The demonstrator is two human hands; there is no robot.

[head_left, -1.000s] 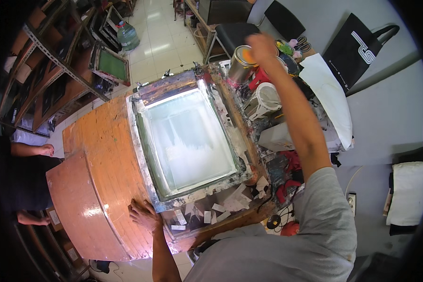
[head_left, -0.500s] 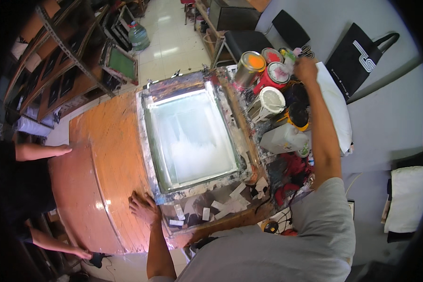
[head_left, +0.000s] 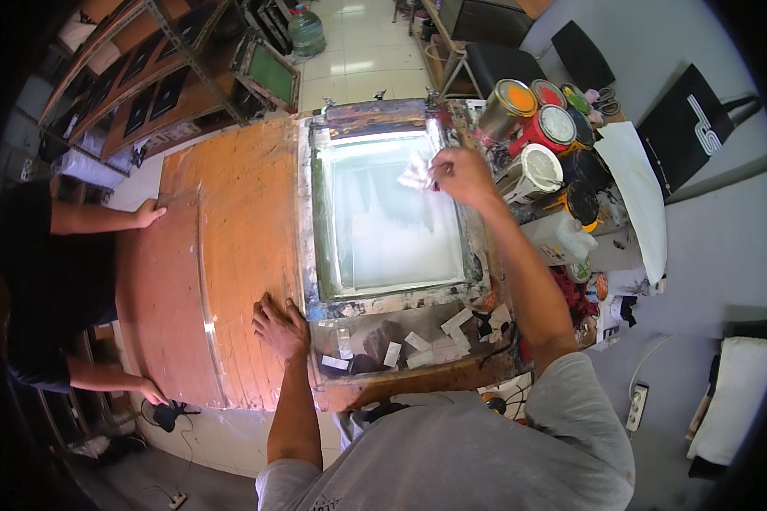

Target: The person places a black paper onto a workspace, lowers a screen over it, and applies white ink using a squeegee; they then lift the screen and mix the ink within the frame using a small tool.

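Note:
My right hand (head_left: 465, 176) is closed on a crumpled white rag (head_left: 416, 173), held over the upper right part of a screen printing frame (head_left: 392, 296). The pale mesh (head_left: 383, 243) inside it is smeared with white toward the middle and lower part. Whether the rag touches the mesh I cannot tell. My left hand (head_left: 281, 329) lies with fingers spread on an orange-brown wooden board (head_left: 247, 255), left of the frame's lower corner.
A co-worker (head_left: 55, 264) grips the board's left edge with both hands. Paint cans, among them an orange one (head_left: 517, 98) and a white tub (head_left: 537, 169), crowd the right side. Tape scraps (head_left: 392, 353) lie below the frame. A shelf rack (head_left: 192, 68) stands far left.
My right hand has come from among the paint cans to over the mesh, now with the white rag plainly showing. My left hand stays on the board. The view has shifted.

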